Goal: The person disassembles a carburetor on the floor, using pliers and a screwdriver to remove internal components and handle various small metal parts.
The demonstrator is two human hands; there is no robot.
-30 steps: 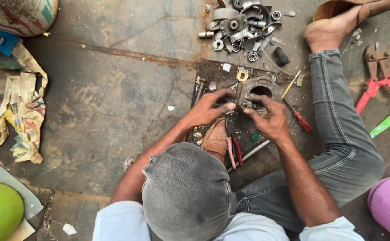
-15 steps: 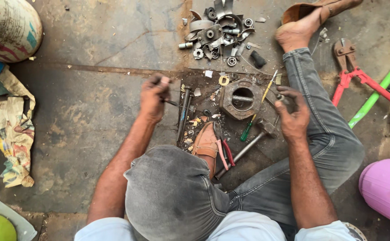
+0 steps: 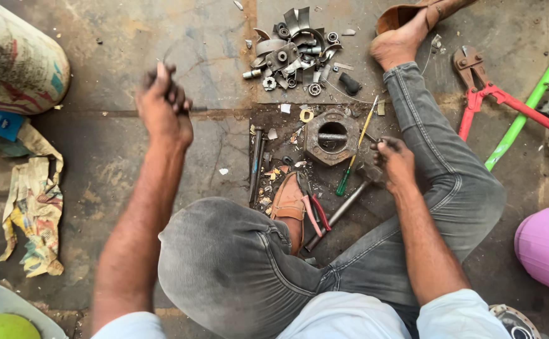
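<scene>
A: What do the hands hold?

B: The left hand (image 3: 164,107) is raised, fingers curled tight round a thin dark rod, blurred. The right hand (image 3: 392,164) is clenched on the hammer (image 3: 350,199), its handle trailing back toward the knee.

A: And the workpiece?

B: The hexagonal metal housing (image 3: 331,136) sits just ahead of the right grip, a pin across its bore. It looks partly stripped; the parts pile (image 3: 296,50) lies beyond

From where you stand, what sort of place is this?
Probably a floor-level repair or scrap workshop: a stained concrete floor, a pile of metal parts, a hexagonal metal piece, and red bolt cutters lying nearby.
</scene>
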